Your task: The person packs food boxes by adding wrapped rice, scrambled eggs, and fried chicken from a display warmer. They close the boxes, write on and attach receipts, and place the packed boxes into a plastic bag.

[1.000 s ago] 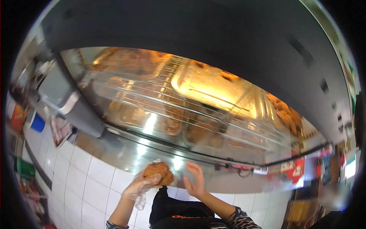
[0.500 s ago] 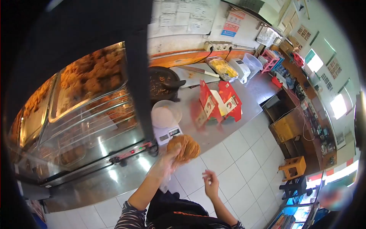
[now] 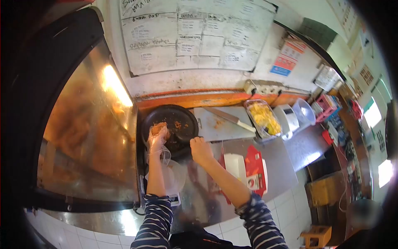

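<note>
Fingers of the L hand point(image 3: 156, 143), in a clear glove, are closed around the chicken point(image 3: 159, 127), which is above the L part of the black pan point(image 3: 189, 119). The chicken lies beyond the palm, at the fingertips; its long axis one cannot tell, nor if it touches the pan. The R hand point(image 3: 202, 151), bare, is at the R near edge of the pan, fingers bent; cannot tell if they grip sth. The L hand is nearer, of course. Vs. 0.5 s ago: chicken was near the scale point(image 3: 175, 200), R hand well apart fr. pan.
</note>
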Motion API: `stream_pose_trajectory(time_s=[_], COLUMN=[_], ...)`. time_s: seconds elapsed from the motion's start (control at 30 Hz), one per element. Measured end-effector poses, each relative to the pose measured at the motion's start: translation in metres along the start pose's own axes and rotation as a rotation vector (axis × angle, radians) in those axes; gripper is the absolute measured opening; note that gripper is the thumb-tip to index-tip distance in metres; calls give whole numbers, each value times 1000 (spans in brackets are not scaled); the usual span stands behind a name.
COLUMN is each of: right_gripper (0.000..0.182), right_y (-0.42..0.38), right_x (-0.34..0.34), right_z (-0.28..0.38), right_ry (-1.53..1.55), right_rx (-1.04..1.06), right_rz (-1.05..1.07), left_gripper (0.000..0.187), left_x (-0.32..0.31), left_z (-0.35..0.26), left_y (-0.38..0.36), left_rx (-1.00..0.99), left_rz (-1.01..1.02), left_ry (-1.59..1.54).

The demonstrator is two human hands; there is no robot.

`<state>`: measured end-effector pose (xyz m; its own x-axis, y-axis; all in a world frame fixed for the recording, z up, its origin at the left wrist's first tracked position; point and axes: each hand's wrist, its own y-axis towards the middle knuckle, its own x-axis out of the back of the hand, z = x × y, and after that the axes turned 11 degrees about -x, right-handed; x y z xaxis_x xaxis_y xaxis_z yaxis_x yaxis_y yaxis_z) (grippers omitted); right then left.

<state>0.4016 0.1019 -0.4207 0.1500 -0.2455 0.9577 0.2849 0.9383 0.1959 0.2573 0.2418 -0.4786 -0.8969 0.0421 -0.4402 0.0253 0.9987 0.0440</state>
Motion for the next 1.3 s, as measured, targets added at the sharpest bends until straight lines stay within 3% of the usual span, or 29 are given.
stream_pose_trajectory(time_s=[0.07,0.17,0.2,0.3,0.37,0.43,0.47,0.57,0.63,0.7,0.73,0.77,0.8,0.87,0.9,0.97,1.0,1.03,1.07,1.13,1.23,1.3], right_gripper=[20,25,27,36,39,45,51,62,63,61,57,53,51,49,47,40,39,40,38,38,38,39], right_y=[38,71,77,94,105,116,127,147,157,163,164,165,164,155,152,140,133,123,125,142,165,161], right_x=[-47,-80,-76,-35,-11,-8,-5,32,49,61,66,72,81,81,77,22,-20,-48,-46,-31,11,28], right_z=[-11,-24,-26,-36,-44,-64,-72,-72,-61,-41,-28,-13,4,36,53,72,74,77,87,88,95,99], right_ry=[-40,-130,-118,-46,136,185,236,377,440,454,425,394,361,336,307,255,135,121,79,75,102,228], right_rx=[70,215,225,248,-42,-103,-159,-95,10,107,163,216,183,156,127,182,251,146,131,113,97,42], right_rz=[-39,-15,80,276,478,460,417,512,512,482,385,288,325,356,377,288,367,579,568,655,680,402], left_gripper=[55,55,65,65,57,43,35,45,46,62,75,75,70,61,57,45,41,38,35,43,42,41], left_x=[5,-5,-7,-34,-45,-44,-40,-13,-4,-6,-2,8,24,32,27,48,54,35,17,1,27,50], left_z=[10,6,12,14,27,55,57,38,22,-6,-12,-8,5,-15,-42,-29,-25,-32,-45,-82,-94,-86], left_y=[18,26,33,36,48,64,64,49,29,18,15,17,22,21,19,14,6,-12,-28,-78,-124,-173], left_rx=[135,140,182,239,229,98,69,146,63,243,68,74,-70,-36,132,-177,-283,-257,-234,-18,9,111], left_rz=[38,66,89,43,0,89,4,-132,-121,17,71,63,-87,-213,-191,5,72,-124,-310,-301,-222,-165], left_ry=[126,159,171,148,105,214,371,230,155,832,1208,1210,1126,780,518,672,721,509,289,197,187,186])
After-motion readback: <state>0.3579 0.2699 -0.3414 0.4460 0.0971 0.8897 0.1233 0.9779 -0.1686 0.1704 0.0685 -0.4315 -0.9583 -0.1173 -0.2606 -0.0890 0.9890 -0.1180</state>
